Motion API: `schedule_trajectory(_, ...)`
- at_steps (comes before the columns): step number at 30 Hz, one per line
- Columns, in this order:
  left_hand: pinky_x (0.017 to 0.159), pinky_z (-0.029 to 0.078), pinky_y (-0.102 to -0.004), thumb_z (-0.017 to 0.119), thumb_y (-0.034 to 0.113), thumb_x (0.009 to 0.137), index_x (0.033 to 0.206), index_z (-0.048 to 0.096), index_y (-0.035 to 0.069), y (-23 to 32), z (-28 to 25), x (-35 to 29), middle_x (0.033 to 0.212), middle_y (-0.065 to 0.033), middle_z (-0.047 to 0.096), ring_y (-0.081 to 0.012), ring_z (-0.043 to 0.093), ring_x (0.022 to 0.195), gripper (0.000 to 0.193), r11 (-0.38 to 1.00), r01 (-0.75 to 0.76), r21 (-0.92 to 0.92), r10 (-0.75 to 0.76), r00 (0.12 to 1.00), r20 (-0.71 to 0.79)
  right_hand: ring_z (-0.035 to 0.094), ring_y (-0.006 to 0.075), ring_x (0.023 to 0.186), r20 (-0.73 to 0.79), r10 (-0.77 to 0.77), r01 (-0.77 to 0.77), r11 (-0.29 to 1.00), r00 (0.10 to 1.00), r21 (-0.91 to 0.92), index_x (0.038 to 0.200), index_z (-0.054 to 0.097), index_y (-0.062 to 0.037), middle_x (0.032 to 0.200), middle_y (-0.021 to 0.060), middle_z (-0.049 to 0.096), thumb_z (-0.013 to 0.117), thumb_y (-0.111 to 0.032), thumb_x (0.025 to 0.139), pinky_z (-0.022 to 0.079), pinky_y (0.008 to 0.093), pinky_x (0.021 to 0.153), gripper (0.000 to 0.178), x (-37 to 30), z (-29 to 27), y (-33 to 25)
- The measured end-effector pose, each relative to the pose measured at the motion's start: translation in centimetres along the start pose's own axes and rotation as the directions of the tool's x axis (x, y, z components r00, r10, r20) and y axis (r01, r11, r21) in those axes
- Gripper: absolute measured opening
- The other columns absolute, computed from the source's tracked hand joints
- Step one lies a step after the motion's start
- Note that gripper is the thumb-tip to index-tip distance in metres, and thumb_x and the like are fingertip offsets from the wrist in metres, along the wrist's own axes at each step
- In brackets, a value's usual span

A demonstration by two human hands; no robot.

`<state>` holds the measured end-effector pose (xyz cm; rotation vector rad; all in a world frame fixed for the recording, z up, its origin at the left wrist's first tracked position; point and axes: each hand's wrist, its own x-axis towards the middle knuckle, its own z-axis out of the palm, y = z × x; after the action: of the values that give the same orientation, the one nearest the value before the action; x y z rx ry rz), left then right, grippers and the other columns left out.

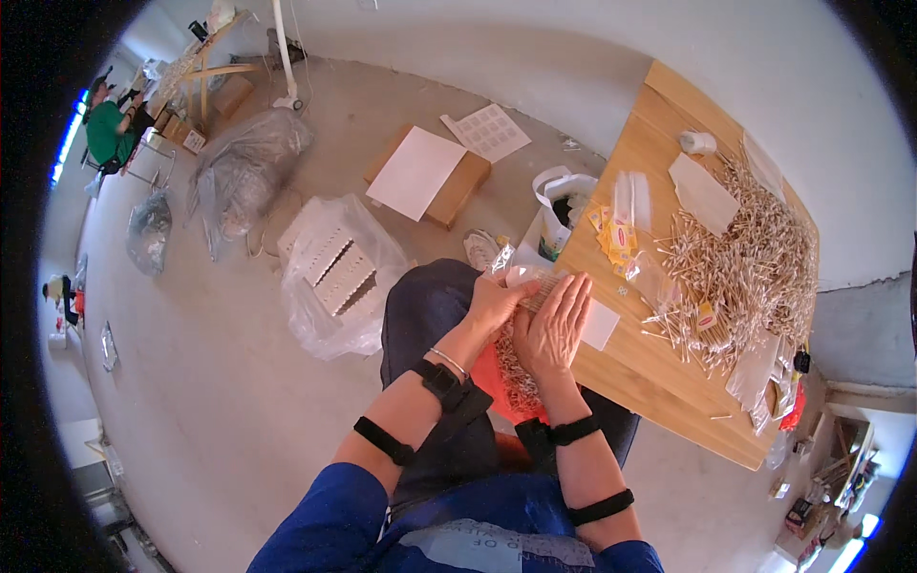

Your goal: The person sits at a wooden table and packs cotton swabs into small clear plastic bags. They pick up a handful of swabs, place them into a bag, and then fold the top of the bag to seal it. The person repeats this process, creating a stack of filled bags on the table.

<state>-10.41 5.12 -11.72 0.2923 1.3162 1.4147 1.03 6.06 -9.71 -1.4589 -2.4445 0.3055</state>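
Bare left hand (495, 304) gripping a clear plastic packet of thin pale sticks (543, 283) at the frame's centre, bare right hand (554, 325) resting against it, 4 fingers straight and close together, white-tipped cotton swabs (740, 263) lying heaped on a light-brown wooden table (635, 358) at right

a wooden table (673, 411) carries a heap of cotton swabs (755, 263), yellow packets (619, 239) and plastic bags (631, 200).

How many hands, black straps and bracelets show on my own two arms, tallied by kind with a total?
Left hand and right hand: 2
Black straps, two per arm: 4
Bracelet: 1
Total: 7
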Motion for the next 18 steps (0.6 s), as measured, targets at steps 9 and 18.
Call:
schedule_trajectory(9,0.074,0.053,-0.0280,0.074,0.004,0.079,0.106,0.065,-0.006,0.2,-0.2,-0.7,0.098,-0.0097,0.069,-0.0140,0.064,0.085,0.030,0.987,-0.125,0.105,0.124,0.992,0.018,0.010,0.0462,0.143,0.061,0.019,-0.018,1.000,0.998,-0.017,0.141,0.019,0.0171,0.150,0.0356,0.014,0.050,-0.038,0.088,0.008,0.0514,0.117,0.083,-0.1,-0.4,-0.2)
schedule_trajectory(18,0.073,0.052,-0.0266,0.074,0.013,0.083,0.105,0.066,-0.005,-0.1,-0.2,0.1,0.096,-0.0070,0.069,-0.0125,0.063,0.083,0.029,0.983,-0.174,-0.053,0.176,0.984,0.028,0.011,0.0478,0.142,0.036,-0.020,0.020,1.000,0.999,-0.005,0.141,0.020,0.0168,0.150,0.0364,0.015,0.051,-0.039,0.089,0.009,0.0523,0.116,0.083,-0.5,-0.4,-0.2)
